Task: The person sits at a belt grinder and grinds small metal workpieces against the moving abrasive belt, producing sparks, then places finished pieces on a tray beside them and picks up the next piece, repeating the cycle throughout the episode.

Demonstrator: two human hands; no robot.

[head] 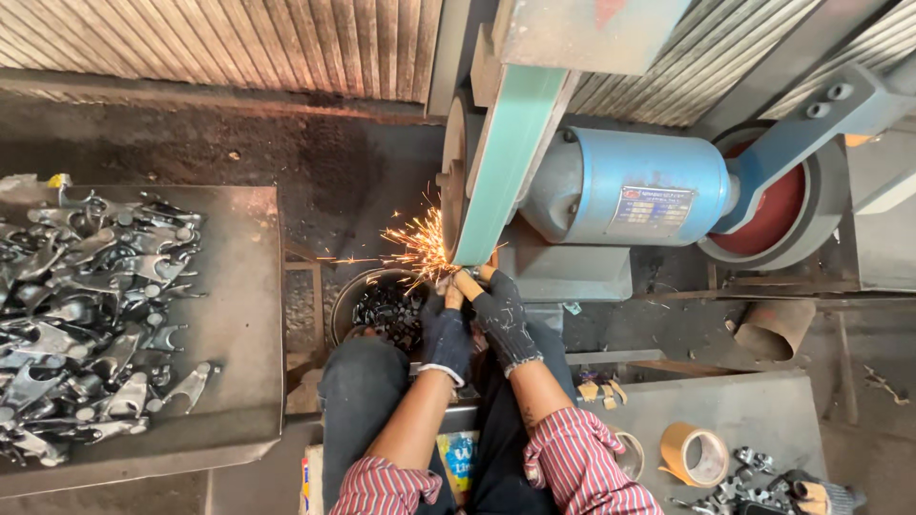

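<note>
Workpiece [454,282] hidden between gloved hands

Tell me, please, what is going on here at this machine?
A seated person presses a small metal part against the green sanding belt with both gloved hands: left hand, right hand. Sparks fly off. A bucket of dark parts sits below; a tray of similar metal pieces lies to the left.

Workpiece [448,282]: we note a small metal part, mostly hidden by our gloved fingers, pressed against the lower end of the green sanding belt [504,162]. Orange sparks [415,250] spray leftward from the contact point. Shape cannot be told.
</note>
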